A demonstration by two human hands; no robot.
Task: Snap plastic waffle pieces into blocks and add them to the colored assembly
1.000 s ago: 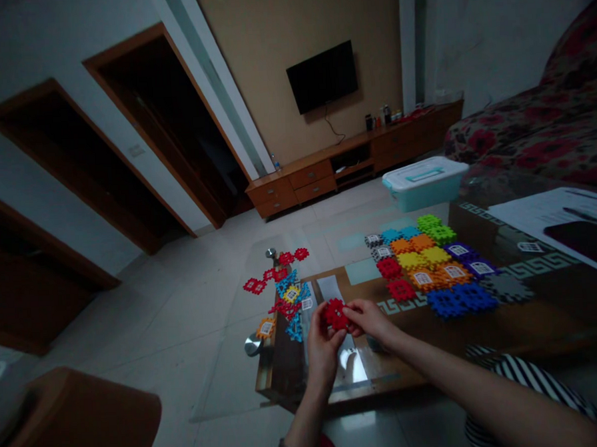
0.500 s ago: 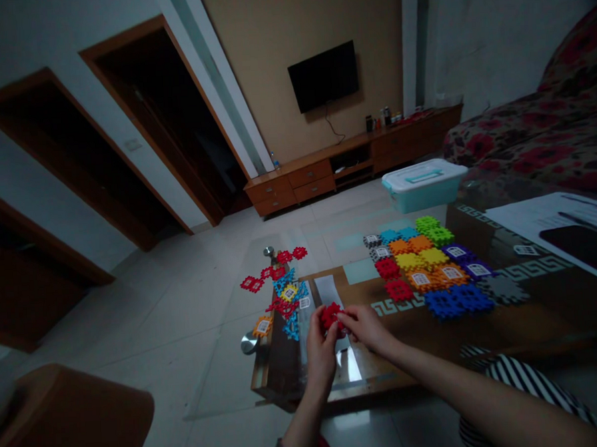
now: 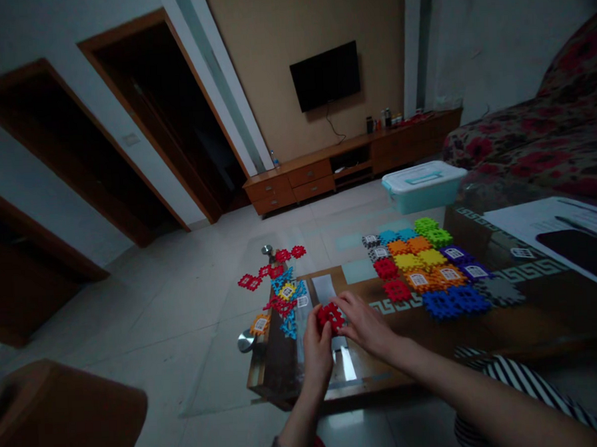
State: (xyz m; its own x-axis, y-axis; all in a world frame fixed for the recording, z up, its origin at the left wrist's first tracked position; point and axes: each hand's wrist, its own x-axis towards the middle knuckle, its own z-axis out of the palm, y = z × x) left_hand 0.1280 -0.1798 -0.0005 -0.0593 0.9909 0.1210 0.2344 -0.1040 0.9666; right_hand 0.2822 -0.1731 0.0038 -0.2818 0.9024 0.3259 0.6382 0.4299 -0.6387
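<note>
Between my two hands, above the near part of the glass-topped table, is a red notched building block [image 3: 332, 317]. My left hand [image 3: 319, 346] grips its left side, thumb on the face toward me. The fingers of my right hand [image 3: 361, 320] close on its upper right edge. Left of my hands lie loose flat pieces: red ones [image 3: 283, 306], blue ones [image 3: 288, 326], a yellow one [image 3: 287, 291] and an orange one with a white window [image 3: 260, 324]. To the right stand rows of assembled blocks, among them red [image 3: 396, 290], orange [image 3: 418, 279] and blue [image 3: 441, 304].
The glass tabletop [image 3: 220, 361] overhangs the wooden table frame on the left. A lidded turquoise box [image 3: 425, 190] stands beyond the blocks. Papers [image 3: 528, 215], a pen [image 3: 581, 225] and a dark flat object [image 3: 578, 255] lie at the right. A brown stool-like shape [image 3: 73, 422] stands lower left.
My right hand has shifted up along the red block, its fingers now at the upper edge. The block has turned so its notched face shows more. The loose pieces and rows stay put.
</note>
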